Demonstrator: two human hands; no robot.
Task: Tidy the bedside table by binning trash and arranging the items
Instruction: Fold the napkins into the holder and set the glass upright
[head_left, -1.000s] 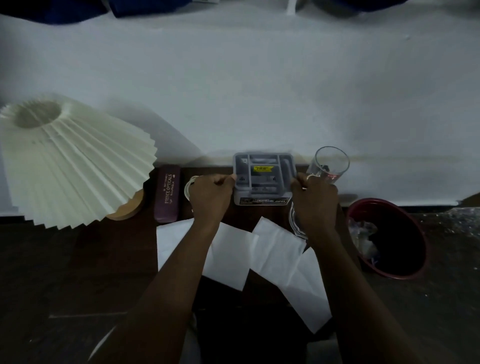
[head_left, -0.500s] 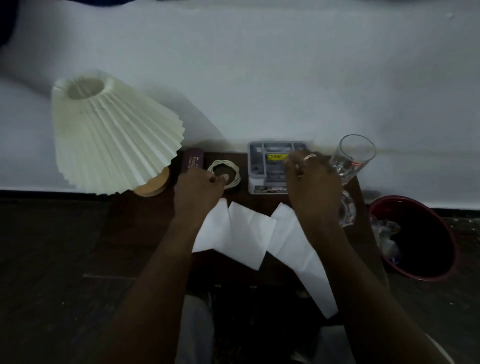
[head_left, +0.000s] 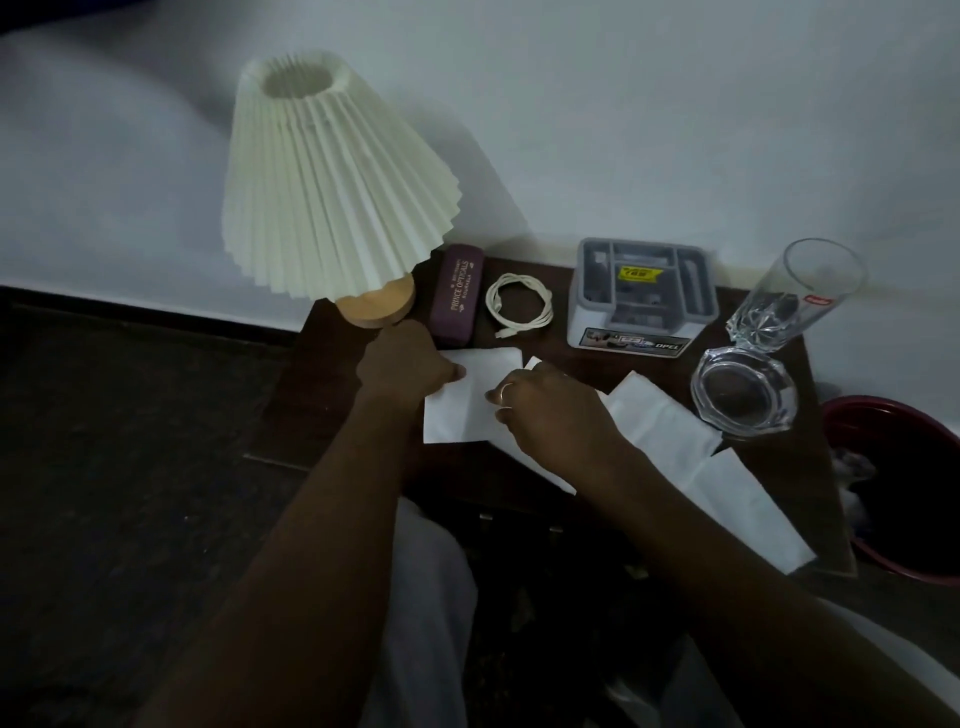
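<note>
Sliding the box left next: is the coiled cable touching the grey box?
Apart. The head view shows a strip of bare dark table between the cable and the left wall of the box.

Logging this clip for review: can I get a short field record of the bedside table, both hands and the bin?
Left hand: grips the leftmost paper sheet at its edge, thumb on top
Right hand: curled fingers on the same sheet; grip unclear
Other paper sheets: spread toward the front right of the table
Back row, left to right: lamp, glasses case, coiled cable, grey organiser, tall glass
Glass dish: in front of the tall glass
Red bin: right of the table, trash inside
</note>
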